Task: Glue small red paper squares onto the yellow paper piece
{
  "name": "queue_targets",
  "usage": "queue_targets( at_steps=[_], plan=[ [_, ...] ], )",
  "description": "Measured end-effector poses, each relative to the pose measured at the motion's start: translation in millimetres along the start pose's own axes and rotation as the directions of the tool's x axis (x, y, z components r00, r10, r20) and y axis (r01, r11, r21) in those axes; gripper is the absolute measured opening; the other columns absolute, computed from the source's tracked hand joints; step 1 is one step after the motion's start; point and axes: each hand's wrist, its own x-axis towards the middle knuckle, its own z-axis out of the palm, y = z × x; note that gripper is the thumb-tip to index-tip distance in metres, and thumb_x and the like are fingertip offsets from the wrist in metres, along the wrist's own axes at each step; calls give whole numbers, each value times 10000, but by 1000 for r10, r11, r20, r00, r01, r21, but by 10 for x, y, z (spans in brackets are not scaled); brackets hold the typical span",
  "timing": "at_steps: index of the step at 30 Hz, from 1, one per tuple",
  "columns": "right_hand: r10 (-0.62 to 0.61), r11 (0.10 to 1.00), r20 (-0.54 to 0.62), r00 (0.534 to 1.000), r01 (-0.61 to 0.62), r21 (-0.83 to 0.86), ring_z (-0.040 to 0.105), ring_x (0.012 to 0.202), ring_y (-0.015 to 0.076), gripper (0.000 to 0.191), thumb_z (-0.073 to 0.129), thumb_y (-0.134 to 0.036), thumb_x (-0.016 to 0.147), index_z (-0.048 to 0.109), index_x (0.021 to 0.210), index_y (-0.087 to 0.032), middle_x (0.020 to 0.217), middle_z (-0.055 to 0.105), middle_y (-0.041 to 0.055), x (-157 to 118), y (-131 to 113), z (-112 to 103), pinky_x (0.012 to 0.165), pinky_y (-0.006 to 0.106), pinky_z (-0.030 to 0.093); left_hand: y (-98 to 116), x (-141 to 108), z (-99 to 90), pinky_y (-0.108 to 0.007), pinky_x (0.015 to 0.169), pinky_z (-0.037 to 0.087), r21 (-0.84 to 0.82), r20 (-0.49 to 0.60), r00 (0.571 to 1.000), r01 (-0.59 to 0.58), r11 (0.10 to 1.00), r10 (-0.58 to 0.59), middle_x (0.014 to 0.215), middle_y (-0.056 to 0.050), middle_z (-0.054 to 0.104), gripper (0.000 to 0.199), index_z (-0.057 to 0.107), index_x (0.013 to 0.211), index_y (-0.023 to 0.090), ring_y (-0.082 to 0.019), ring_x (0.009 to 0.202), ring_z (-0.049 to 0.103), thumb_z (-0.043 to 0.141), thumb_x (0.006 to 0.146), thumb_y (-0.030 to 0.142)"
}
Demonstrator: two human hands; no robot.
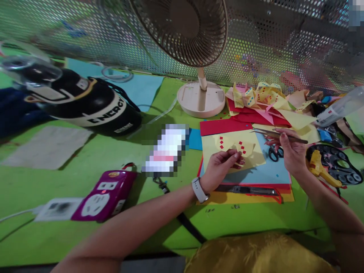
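My left hand (223, 167), with a white watch on its wrist, pinches something small above the lower edge of a pale yellow sheet (210, 151); what it pinches is hidden by the fingers. Small red squares (221, 142) lie on the sheet in two short rows, one close to those fingertips. My right hand (292, 149) grips metal tweezers (273, 133), whose tips point left over the sheet's upper right part. Beneath lie a light blue sheet (273, 174) and other coloured papers. A box cutter (250, 189) rests along their front edge.
A fan (201, 100) stands behind, beside folded yellow and red papers (267, 98). Left are a phone (167, 148), a black bottle (93, 102) and a purple power strip (106, 195). Right are black scissors (274, 154), a yellow glue gun (321, 168) and a clear bottle (341, 108).
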Motion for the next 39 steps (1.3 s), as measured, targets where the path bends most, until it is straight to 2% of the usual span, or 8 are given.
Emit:
queue_targets(
  at_steps=[4, 9, 13, 17, 27, 32, 35, 39],
  plan=[
    [-133, 953, 134, 982, 164, -254, 713, 818, 183, 164, 570, -348, 908, 660, 1010, -257, 926, 727, 26, 52, 122, -79, 720, 330, 565, -5, 1, 10, -287, 628, 572, -10, 24, 1000, -15, 1000, 15, 714, -45, 725, 344, 690, 780, 129, -157, 649, 681, 800, 657, 431],
    [-146, 692, 449, 881, 416, -590, 648, 1075, 224, 292, 485, -301, 940, 625, 1190, -246, 1150, 691, 72, 101, 270, -201, 940, 397, 510, -1, -4, 34, -267, 597, 573, -20, 46, 999, -19, 1000, 20, 682, -38, 711, 368, 689, 765, 123, -144, 623, 666, 807, 637, 446],
    [-77, 447, 614, 785, 578, -683, 593, 1177, 277, 438, 495, -286, 911, 521, 1339, -196, 1271, 637, 114, 95, 361, -207, 994, 462, 474, -11, -3, 49, -261, 585, 575, -53, 45, 998, -31, 998, 33, 667, -26, 704, 382, 686, 778, 125, -141, 618, 665, 818, 618, 446],
    [-50, 362, 701, 712, 667, -651, 567, 1211, 286, 470, 503, -310, 900, 512, 1349, -174, 1304, 613, 130, 70, 404, -167, 1025, 470, 445, -24, -6, 51, -264, 590, 577, -41, 63, 997, -46, 998, 49, 679, -37, 710, 387, 689, 779, 125, -147, 632, 673, 806, 628, 462],
    [-34, 365, 708, 705, 668, -648, 601, 1162, 280, 413, 469, -265, 915, 544, 1300, -134, 1254, 642, 149, 73, 498, -140, 1050, 486, 422, -21, -16, 56, -260, 598, 577, -14, 106, 992, -67, 998, 69, 716, -45, 706, 375, 676, 780, 124, -149, 664, 678, 770, 672, 471],
    [-33, 386, 698, 715, 654, -651, 619, 1133, 281, 276, 456, -248, 917, 662, 1080, -164, 1239, 651, 144, 72, 473, -127, 1046, 479, 426, -40, -11, 52, -255, 598, 580, -21, 94, 993, -73, 997, 75, 777, -52, 711, 377, 660, 832, 136, -152, 693, 686, 762, 684, 467],
    [-70, 476, 658, 750, 605, -638, 627, 1116, 282, 270, 459, -275, 919, 684, 1035, -182, 1198, 677, 131, 84, 441, -136, 1015, 485, 455, -47, -8, 50, -254, 588, 583, -17, 81, 993, -80, 997, 81, 787, -52, 704, 390, 644, 848, 140, -157, 701, 690, 761, 682, 472],
    [-75, 729, 461, 884, 365, -580, 656, 1064, 251, 286, 491, -312, 910, 670, 1110, -215, 1120, 712, 97, 108, 356, -158, 947, 460, 507, -47, -9, 50, -254, 583, 586, -6, 75, 994, -84, 996, 84, 774, -43, 691, 397, 633, 849, 144, -157, 699, 686, 760, 679, 479]
  ],
)
